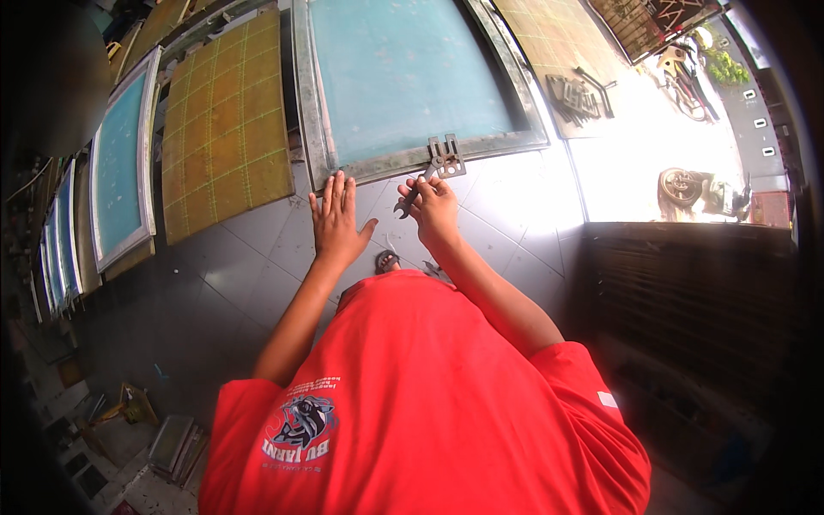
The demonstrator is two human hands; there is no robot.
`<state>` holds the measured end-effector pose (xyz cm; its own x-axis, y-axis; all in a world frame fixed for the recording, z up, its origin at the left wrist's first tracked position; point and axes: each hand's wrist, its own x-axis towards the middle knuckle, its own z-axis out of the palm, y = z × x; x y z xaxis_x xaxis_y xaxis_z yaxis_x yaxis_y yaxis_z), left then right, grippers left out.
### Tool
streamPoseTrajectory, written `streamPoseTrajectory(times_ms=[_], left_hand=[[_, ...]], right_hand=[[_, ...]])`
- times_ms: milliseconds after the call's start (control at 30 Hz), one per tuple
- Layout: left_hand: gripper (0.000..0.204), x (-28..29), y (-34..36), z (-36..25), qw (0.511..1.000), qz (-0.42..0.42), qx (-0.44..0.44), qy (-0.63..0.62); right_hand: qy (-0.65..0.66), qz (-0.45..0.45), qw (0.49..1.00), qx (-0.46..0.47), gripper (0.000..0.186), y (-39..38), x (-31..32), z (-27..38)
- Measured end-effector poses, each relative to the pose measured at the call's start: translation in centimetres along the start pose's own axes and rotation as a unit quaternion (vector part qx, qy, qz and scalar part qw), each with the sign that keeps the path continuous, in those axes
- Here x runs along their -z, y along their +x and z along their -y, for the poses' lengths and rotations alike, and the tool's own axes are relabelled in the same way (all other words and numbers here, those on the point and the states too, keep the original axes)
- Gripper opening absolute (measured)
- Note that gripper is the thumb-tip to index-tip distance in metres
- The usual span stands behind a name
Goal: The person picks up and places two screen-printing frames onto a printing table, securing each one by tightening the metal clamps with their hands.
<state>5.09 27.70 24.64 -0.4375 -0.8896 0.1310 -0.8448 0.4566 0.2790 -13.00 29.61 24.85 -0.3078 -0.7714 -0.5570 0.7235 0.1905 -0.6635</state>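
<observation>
A large screen-printing frame (506, 140) with a metal rim and light-blue mesh (403, 69) lies in front of me. My left hand (339, 227) is open at the frame's near left corner, its fingers stretched out and the fingertips at the rim. My right hand (438, 213) is closed around a grey open-end wrench (403, 206), one jaw pointing back toward me. The wrench's far end meets a slotted metal bracket (455, 159) on the frame's near edge. Whether that end grips a bolt there is too small to tell.
Yellowish boards with green grid lines (227, 129) flank the frame. Another blue-mesh frame (120, 163) stands farther left. Several metal brackets (577, 99) lie on the right board. A motorcycle (699, 190) is outside in bright light. Dark slatted furniture (678, 300) stands at right, above grey floor tiles (506, 210).
</observation>
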Motion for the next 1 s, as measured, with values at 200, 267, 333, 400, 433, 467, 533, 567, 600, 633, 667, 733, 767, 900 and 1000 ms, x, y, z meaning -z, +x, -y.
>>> streamPoseTrajectory(times_ms=[200, 267, 333, 400, 433, 467, 533, 567, 600, 633, 667, 733, 767, 900, 1000], left_hand=[[0.089, 0.2, 0.0, 0.0, 1.000, 0.006, -0.005, 0.001], [0.089, 0.3, 0.0, 0.0, 1.000, 0.013, -0.003, 0.006], [0.090, 0.3, 0.0, 0.1, 1.000, 0.019, -0.003, 0.012], [0.090, 0.3, 0.0, 0.1, 1.000, 0.019, -0.003, 0.014], [0.091, 0.2, 0.0, 0.0, 1.000, 0.022, -0.002, 0.020], [0.091, 0.2, 0.0, 0.0, 1.000, 0.022, -0.001, 0.021], [0.092, 0.1, 0.0, 0.0, 0.999, 0.022, 0.000, 0.025], [0.092, 0.1, 0.0, 0.1, 0.999, 0.022, -0.001, 0.026], [0.093, 0.0, 0.0, 0.1, 0.999, 0.021, -0.001, 0.027], [0.092, -0.1, 0.1, 0.1, 0.999, 0.017, -0.003, 0.028], [0.092, -0.2, 0.1, 0.1, 0.999, 0.016, -0.004, 0.029], [0.092, -0.3, -0.1, 0.2, 0.999, 0.019, -0.005, 0.031], [0.091, -0.4, -0.1, 0.2, 0.999, 0.019, -0.004, 0.032], [0.090, -0.4, -0.1, 0.3, 0.999, 0.011, -0.010, 0.037], [0.090, -0.3, -0.1, 0.3, 1.000, 0.014, -0.004, 0.015]], right_hand=[[0.039, 0.015, 0.999, -0.032, 0.017, 0.5, 0.2, -0.1], [0.029, 0.018, 0.999, -0.042, 0.020, 0.4, 0.0, 0.1], [-0.002, 0.004, 0.998, -0.061, 0.023, 0.2, -0.1, 0.3], [-0.019, 0.015, 0.999, -0.049, 0.024, -0.1, 0.0, 0.5], [-0.023, 0.029, 0.999, -0.035, 0.024, -0.3, 0.1, 0.6], [-0.038, 0.010, 0.998, -0.041, 0.023, -0.4, 0.3, 0.8], [-0.056, 0.003, 0.998, -0.039, 0.021, -0.6, 1.2, 1.5], [-0.092, -0.019, 0.995, -0.043, 0.022, -0.7, 2.0, 2.3], [-0.172, -0.025, 0.984, -0.049, 0.026, -0.5, 2.9, 3.6], [-0.275, 0.010, 0.961, -0.018, 0.028, -0.1, 3.8, 5.7], [-0.395, 0.000, 0.919, -0.006, 0.029, 0.5, 4.5, 7.5], [-0.591, 0.062, 0.805, -0.007, 0.026, 2.2, 4.6, 11.9], [-0.662, 0.123, 0.740, 0.016, 0.025, 3.4, 4.0, 14.2], [-0.828, 0.156, 0.503, 0.193, 0.025, 5.3, 0.6, 19.7], [-0.785, 0.098, 0.551, 0.264, 0.028, 4.3, -0.5, 18.8]])
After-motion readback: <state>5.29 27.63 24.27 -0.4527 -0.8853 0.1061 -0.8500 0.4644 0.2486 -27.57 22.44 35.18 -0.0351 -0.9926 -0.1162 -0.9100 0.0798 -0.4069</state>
